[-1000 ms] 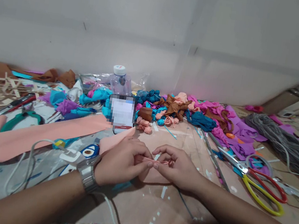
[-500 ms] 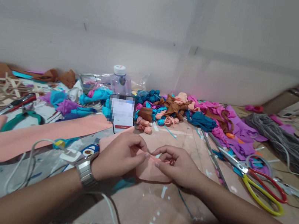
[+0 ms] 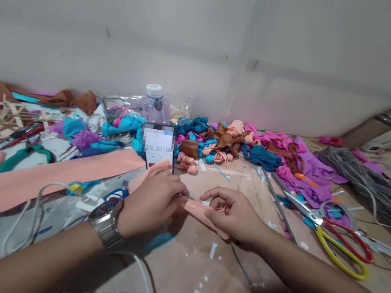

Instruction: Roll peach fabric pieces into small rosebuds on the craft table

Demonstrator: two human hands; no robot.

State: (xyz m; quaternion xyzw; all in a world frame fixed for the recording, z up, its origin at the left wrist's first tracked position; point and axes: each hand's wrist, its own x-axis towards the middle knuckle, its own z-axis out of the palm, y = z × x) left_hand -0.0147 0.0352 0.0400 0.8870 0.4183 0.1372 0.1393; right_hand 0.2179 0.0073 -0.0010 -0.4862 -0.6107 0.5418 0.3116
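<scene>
The left hand [image 3: 152, 203] is pinching 1 end of a peach paper strip [image 3: 201, 210], the right hand [image 3: 238, 217] is clamping the bunched other end, and the strip is stretching between the 2 over the table [image 3: 194, 276]! Off to the right the scissors [image 3: 319, 223] (1 red loop, 1 yellow) are lying, while a lit phone [image 3: 158, 148] is standing beyond the left hand.

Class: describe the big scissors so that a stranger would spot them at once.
On the table, look right of the right hand. In front of the grey yarn lie the scissors, set apart from their neighbours by one red and one yellow handle loop.
</scene>
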